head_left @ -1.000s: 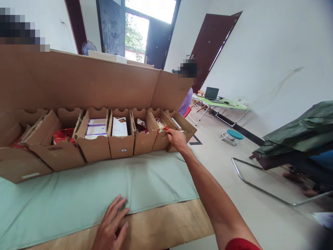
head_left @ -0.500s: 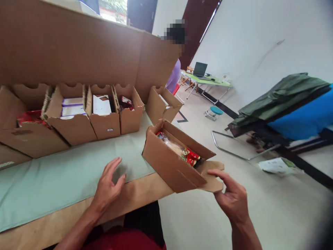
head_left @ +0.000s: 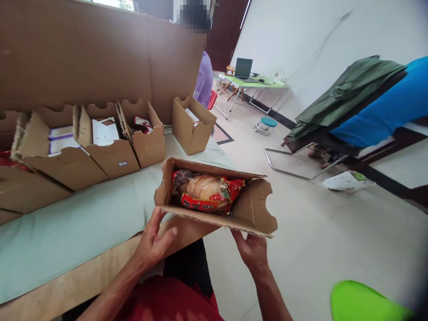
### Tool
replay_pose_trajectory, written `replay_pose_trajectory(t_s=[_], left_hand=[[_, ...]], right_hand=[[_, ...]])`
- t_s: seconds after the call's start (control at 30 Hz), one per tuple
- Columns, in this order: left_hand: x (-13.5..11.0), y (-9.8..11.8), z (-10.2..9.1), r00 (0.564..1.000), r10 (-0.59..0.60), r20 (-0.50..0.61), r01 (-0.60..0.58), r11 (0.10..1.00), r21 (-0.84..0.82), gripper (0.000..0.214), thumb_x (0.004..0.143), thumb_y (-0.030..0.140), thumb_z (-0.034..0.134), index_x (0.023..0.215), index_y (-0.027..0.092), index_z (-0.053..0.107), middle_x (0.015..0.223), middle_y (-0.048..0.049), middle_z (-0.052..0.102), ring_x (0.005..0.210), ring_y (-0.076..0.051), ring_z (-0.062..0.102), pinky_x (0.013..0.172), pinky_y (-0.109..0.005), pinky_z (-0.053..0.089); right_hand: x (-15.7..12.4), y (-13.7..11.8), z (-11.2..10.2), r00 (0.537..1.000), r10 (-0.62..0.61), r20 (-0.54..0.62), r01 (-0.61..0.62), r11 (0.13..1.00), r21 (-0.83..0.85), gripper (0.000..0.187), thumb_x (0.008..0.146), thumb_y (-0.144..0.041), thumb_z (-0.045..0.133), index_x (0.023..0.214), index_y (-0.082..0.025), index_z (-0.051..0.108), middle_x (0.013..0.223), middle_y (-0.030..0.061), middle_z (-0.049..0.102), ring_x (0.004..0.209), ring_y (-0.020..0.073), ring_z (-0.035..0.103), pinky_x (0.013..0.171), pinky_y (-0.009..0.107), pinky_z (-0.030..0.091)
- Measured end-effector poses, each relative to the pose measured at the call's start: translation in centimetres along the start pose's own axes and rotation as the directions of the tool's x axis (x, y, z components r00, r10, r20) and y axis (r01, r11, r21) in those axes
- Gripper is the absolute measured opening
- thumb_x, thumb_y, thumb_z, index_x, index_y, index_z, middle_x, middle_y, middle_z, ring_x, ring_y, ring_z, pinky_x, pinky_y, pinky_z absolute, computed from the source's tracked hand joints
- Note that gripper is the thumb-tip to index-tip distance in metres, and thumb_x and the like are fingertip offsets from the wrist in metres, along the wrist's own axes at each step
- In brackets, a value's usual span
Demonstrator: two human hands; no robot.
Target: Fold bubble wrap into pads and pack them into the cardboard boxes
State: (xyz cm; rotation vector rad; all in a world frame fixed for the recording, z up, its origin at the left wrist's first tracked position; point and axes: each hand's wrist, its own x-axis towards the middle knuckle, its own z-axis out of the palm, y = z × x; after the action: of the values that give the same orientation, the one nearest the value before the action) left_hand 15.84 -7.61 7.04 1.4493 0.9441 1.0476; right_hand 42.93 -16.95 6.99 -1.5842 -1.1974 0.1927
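I hold an open cardboard box (head_left: 254, 209) in the air just off the table's near edge. Inside it lies a red and clear food packet (head_left: 205, 191). My left hand (head_left: 155, 243) grips the box's left underside, thumb against its near wall. Under the right end, my right hand (head_left: 251, 249) supports the box, fingers curled on its bottom. A row of similar open boxes (head_left: 110, 156) stands on the green cloth (head_left: 76, 223) against a tall cardboard wall (head_left: 83, 58).
One separate box (head_left: 192, 127) stands at the table's far right end. A person in purple (head_left: 203, 80) is behind the cardboard wall. To the right are a folding cot with green and blue covers (head_left: 354, 102), a small table with a laptop (head_left: 244, 69), and a stool (head_left: 267, 122).
My right hand pulled one box out of the row and brought it toward me. My left hand left the cloth and took hold of the box too.
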Motion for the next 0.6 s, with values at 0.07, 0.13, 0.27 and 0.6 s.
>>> replay_pose_trajectory(t_s=[0.07,0.13,0.27,0.6], left_hand=[[-2.4,-0.5,-0.5,0.999,0.008,-0.035,-0.008,1.000,-0.006,0.071,0.093,0.045,0.065,0.156,0.027,0.036,0.149,-0.0125,0.056,0.141,-0.031,0.051,0.119,-0.050,0.043],[-3.6,-0.7,-1.1,0.996,0.027,-0.089,-0.028,1.000,-0.009,0.070,0.094,0.043,0.064,0.156,0.028,0.036,0.145,-0.0113,0.058,0.139,-0.029,0.054,0.119,-0.049,0.044],[-3.5,-0.7,-2.3,0.978,0.032,-0.206,-0.027,0.999,0.026,0.070,0.091,0.045,0.067,0.154,0.028,0.040,0.141,-0.0108,0.061,0.137,-0.029,0.055,0.117,-0.048,0.045],[-0.5,-1.0,-1.3,0.984,0.073,-0.160,-0.071,0.997,0.016,0.083,0.090,0.037,0.066,0.161,0.031,0.023,0.167,-0.0113,0.032,0.151,-0.034,0.036,0.120,-0.052,0.041]], right_hand=[[0.6,0.2,0.3,0.995,-0.066,0.068,0.066,0.998,0.009,0.024,0.085,-0.037,0.073,0.109,-0.030,0.075,0.112,0.0077,0.077,0.118,0.0353,0.066,0.112,0.058,0.046],[1.4,0.1,0.9,0.990,-0.100,0.102,0.098,0.995,0.024,0.023,0.084,-0.035,0.073,0.106,-0.032,0.076,0.109,0.0074,0.078,0.113,0.0355,0.069,0.107,0.057,0.051],[2.1,-0.6,3.1,0.989,-0.108,0.102,0.104,0.994,0.042,0.025,0.082,-0.037,0.072,0.106,-0.030,0.075,0.106,0.0081,0.078,0.109,0.0351,0.070,0.099,0.054,0.058],[8.3,0.4,5.0,0.950,0.045,0.310,-0.128,0.959,0.252,0.033,0.085,-0.042,0.071,0.114,-0.027,0.065,0.111,0.0070,0.074,0.111,0.0280,0.067,0.101,0.046,0.054]])
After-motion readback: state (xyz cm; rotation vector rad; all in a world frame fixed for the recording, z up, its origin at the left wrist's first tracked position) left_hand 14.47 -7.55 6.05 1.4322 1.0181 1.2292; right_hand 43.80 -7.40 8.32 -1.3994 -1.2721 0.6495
